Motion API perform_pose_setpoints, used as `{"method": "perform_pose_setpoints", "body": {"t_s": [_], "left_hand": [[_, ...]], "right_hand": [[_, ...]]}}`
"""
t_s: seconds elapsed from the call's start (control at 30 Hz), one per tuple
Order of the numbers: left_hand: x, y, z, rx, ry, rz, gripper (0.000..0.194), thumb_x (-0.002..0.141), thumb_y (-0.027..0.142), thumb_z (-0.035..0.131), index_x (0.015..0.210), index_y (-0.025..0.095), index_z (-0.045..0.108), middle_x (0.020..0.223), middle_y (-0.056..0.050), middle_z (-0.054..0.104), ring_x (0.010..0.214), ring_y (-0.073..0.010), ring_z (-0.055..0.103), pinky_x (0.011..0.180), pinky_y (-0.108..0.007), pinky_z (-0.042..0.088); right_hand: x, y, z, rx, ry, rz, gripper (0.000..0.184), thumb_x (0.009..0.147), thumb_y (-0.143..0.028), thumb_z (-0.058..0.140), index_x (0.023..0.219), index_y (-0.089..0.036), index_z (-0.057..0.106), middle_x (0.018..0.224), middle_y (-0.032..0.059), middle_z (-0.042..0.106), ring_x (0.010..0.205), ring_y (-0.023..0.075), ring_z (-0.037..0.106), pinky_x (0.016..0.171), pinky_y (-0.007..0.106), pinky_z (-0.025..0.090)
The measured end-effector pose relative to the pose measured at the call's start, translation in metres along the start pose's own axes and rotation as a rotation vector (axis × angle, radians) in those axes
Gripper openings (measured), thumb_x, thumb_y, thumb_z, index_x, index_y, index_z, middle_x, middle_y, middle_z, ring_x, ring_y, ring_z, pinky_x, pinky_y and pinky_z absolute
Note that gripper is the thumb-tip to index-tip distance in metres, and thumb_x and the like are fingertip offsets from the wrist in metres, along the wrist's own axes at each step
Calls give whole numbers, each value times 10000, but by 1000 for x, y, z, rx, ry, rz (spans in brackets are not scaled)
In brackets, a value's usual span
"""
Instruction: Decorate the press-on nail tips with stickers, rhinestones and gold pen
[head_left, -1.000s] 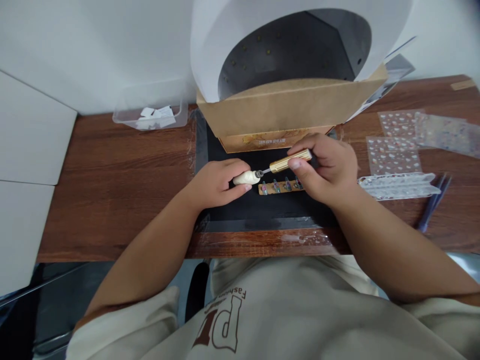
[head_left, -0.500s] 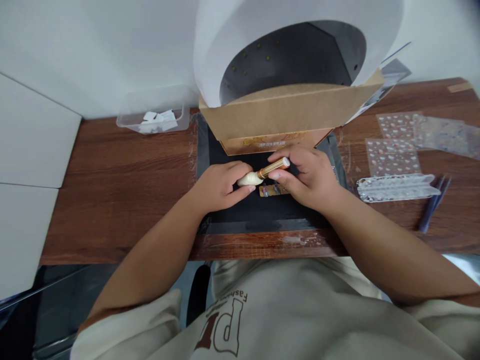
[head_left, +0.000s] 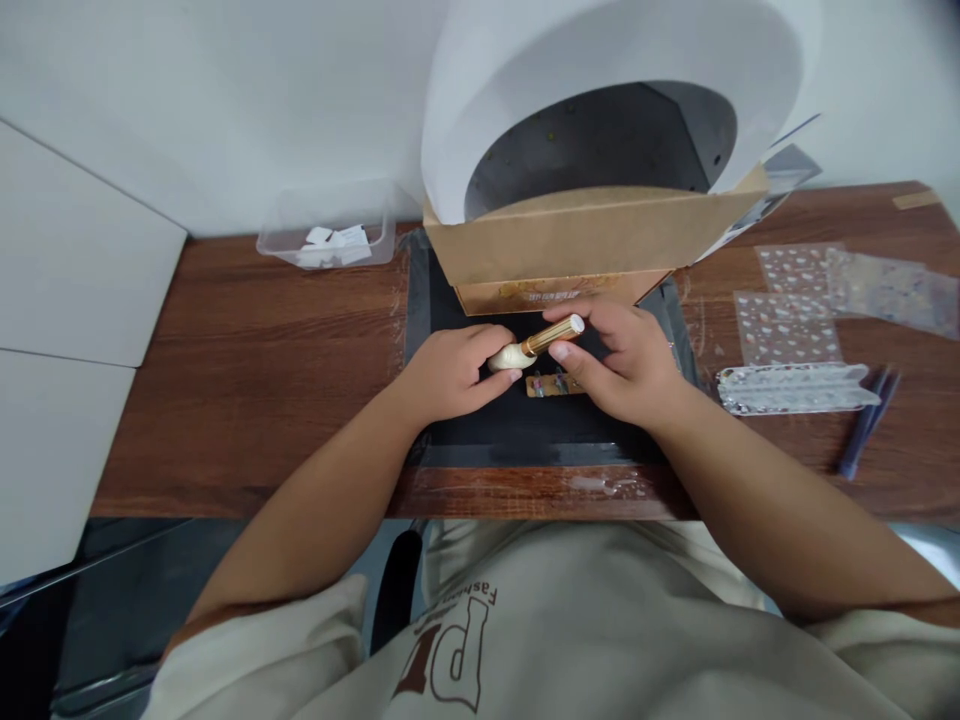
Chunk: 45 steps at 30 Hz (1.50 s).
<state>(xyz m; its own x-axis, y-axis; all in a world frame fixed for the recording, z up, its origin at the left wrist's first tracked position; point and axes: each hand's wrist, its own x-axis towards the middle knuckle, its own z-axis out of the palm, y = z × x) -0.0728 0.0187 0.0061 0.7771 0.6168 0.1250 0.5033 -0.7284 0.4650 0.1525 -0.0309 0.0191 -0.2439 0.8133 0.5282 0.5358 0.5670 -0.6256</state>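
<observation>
My left hand (head_left: 450, 370) is closed around a small cream bottle (head_left: 508, 357) lying on its side over a black mat (head_left: 517, 430). My right hand (head_left: 626, 365) pinches the gold ribbed cap (head_left: 555, 334), which is pushed onto the bottle's neck. Just below the bottle, a short wooden strip (head_left: 553, 386) carrying several small nail tips lies on the mat, partly hidden by my right fingers.
A white dome lamp (head_left: 615, 110) sits on a cardboard box (head_left: 592, 240) behind the mat. Sticker sheets (head_left: 787, 325), a clear packet (head_left: 795, 388) and a blue tool (head_left: 866, 420) lie at the right. At the back left stands a clear plastic tub (head_left: 330, 240).
The gold cap, drawn away from the bottle one second ago with a brush stem showing, has been pushed back onto the bottle. My right hand moved left toward my left hand.
</observation>
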Motion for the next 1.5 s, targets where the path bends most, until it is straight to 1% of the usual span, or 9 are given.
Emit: {"method": "perform_pose_setpoints", "body": {"t_s": [0.2,0.43,0.6,0.73,0.8,1.0,1.2,1.37,1.5], "left_hand": [[-2,-1,2,3,17,-22,233,922,420,524,893,193,566,776,-17,645,659,-155,591,582,-268,359],[-1,-1,3,6,-2,-44,179,913,363,547,954,199,605,878,-30,703,799,-187,665,660,-276,432],[-1,-2,4,-7,-2,-63,168,921,355,566,947,201,627,866,-20,700,782,-173,664,652,-265,434],[0,-2,3,-1,-39,-79,212,922,367,584,1025,194,650,1012,-57,682,929,-210,678,752,-301,502],[0,-2,3,25,-50,-102,244,921,374,590,1073,194,656,1065,-72,654,938,-215,677,768,-318,520],[1,-3,3,31,-77,-135,226,917,371,598,1042,188,644,1033,-61,647,970,-221,672,816,-332,544],[2,-5,6,94,-89,-157,204,903,372,606,1002,197,641,976,-56,659,914,-225,673,786,-327,539],[1,-7,8,132,-103,-148,217,903,397,599,975,196,636,955,-60,654,895,-234,673,751,-325,529],[0,-9,7,103,-90,-133,188,901,371,603,954,193,636,993,-58,662,922,-223,676,785,-318,529]], "right_hand": [[0,-1,7,-46,4,-12,192,911,-356,608,1021,-212,671,867,56,750,798,215,703,763,369,552],[1,-1,16,-97,11,-47,176,907,-361,619,996,-220,676,834,52,734,767,220,658,718,378,521],[3,-1,18,-159,17,-54,169,913,-352,610,959,-200,668,813,61,715,761,224,605,735,393,481],[4,-2,20,-195,10,-66,159,911,-360,617,927,-207,659,832,59,698,781,223,566,765,406,441],[4,-2,21,-202,9,-58,172,915,-376,611,918,-211,657,821,55,680,795,225,549,773,408,425],[5,-4,22,-250,9,-41,207,931,-382,590,918,-190,665,815,55,656,795,220,500,783,401,395],[5,-7,25,-291,-72,32,259,960,-408,538,959,-201,693,861,63,663,878,242,496,821,416,370],[4,-7,23,-297,-53,37,282,948,-430,549,986,-197,704,839,68,652,903,258,489,811,423,363],[3,-7,17,-268,-13,28,283,949,-429,531,994,-199,688,832,62,635,882,250,504,807,424,382]]}}
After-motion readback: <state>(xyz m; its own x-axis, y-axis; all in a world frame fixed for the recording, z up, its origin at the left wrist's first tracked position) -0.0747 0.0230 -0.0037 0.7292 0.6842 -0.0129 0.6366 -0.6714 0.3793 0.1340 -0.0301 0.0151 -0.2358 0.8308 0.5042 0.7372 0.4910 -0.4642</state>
